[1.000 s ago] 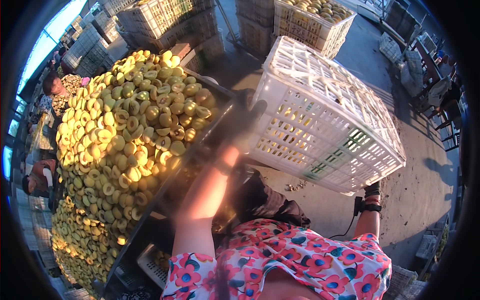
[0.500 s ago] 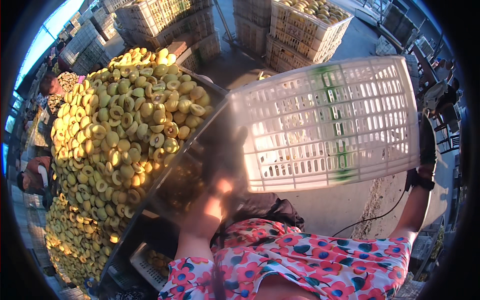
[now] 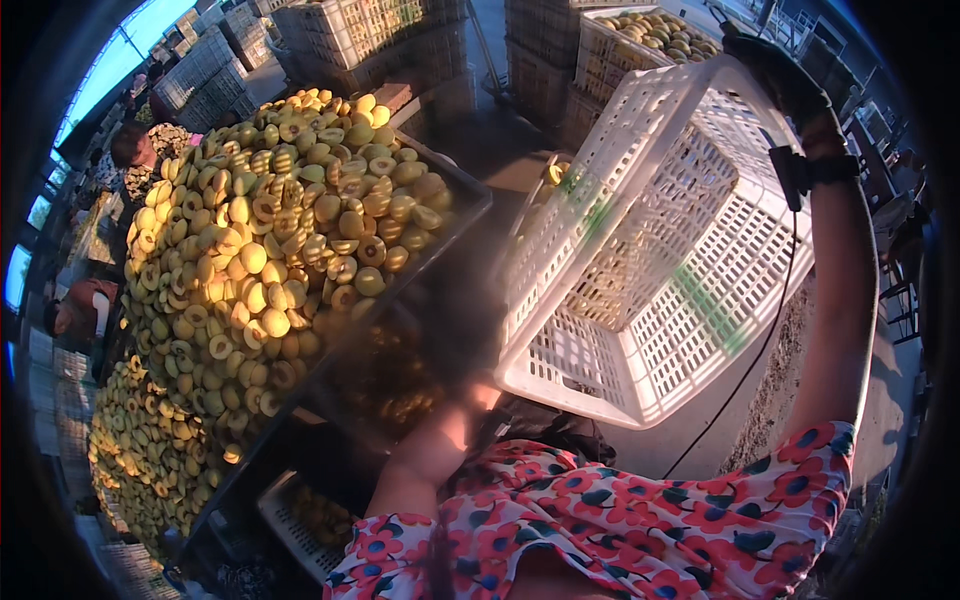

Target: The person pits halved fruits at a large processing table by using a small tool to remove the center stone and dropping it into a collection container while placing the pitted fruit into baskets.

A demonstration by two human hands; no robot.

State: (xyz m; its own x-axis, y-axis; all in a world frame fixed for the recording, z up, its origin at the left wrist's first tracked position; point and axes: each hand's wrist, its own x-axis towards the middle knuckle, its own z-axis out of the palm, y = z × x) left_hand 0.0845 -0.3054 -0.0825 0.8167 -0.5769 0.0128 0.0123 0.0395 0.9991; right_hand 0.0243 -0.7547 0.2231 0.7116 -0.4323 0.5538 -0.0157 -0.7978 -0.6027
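A white plastic crate (image 3: 690, 240) with slotted walls and a green stripe hangs tilted in front of me. Its open side faces right and toward me, and no fruit shows inside. At its upper right corner, my right hand (image 3: 780, 85) in a dark glove grips the rim. My left hand (image 3: 455, 320), dark and smeared by motion, is beside the crate's left wall; its fingers cannot be made out. Left of that hand rises a large heap of halved yellow stone fruit (image 3: 240, 270), on a dark-edged table (image 3: 465, 200).
Stacked crates (image 3: 350, 40) stand beyond the heap, and a fruit-filled crate (image 3: 650, 35) is behind mine. Another white crate (image 3: 300, 525) holds fruit below the table edge. Two people (image 3: 145, 150) are at the far left. A black cable (image 3: 770, 350) hangs from my right wrist.
The crate has swung from a broad side view to a steep tilt, showing its inside. My right hand has risen to the upper right. My left forearm has shifted slightly right.
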